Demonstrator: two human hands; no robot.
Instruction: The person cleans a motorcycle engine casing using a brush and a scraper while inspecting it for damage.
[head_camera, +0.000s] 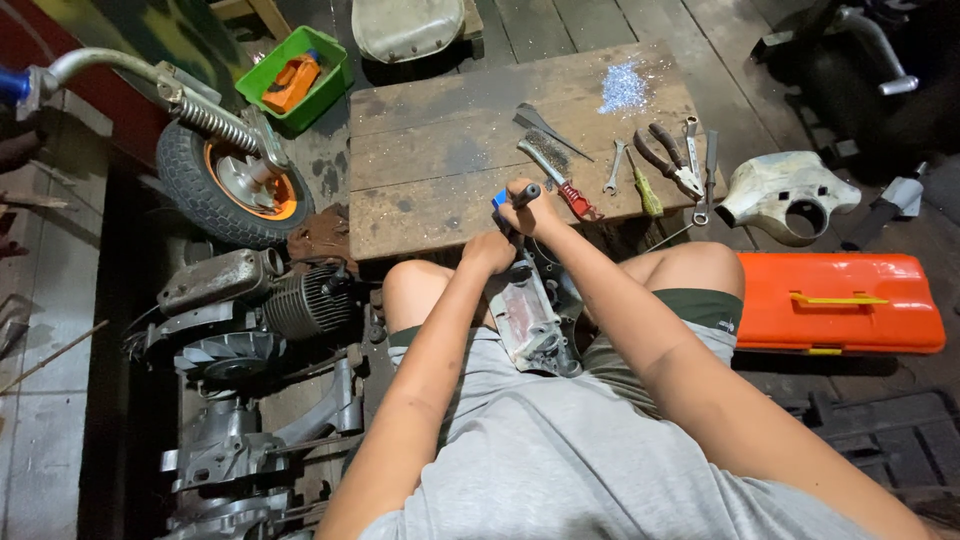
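My right hand (531, 207) is closed around a tool with a dark grip and a blue end (500, 198), held at the near edge of a low wooden table (440, 150). My left hand (489, 251) presses on the top of a grey metal engine part (530, 320) that rests between my knees. The part's upper end is hidden under both hands. Just beyond my right hand on the table lie a wire brush with a red handle (562, 178) and a flat metal file (545, 125).
On the table lie a spanner (614, 167), a yellow-handled screwdriver (645, 190), pliers (668, 158) and a patch of metal filings (622, 88). An orange toolbox (838, 303) and a pale scooter cover (790, 195) sit right. A wheel (232, 185), an engine (260, 300) and a green bin (297, 80) stand left.
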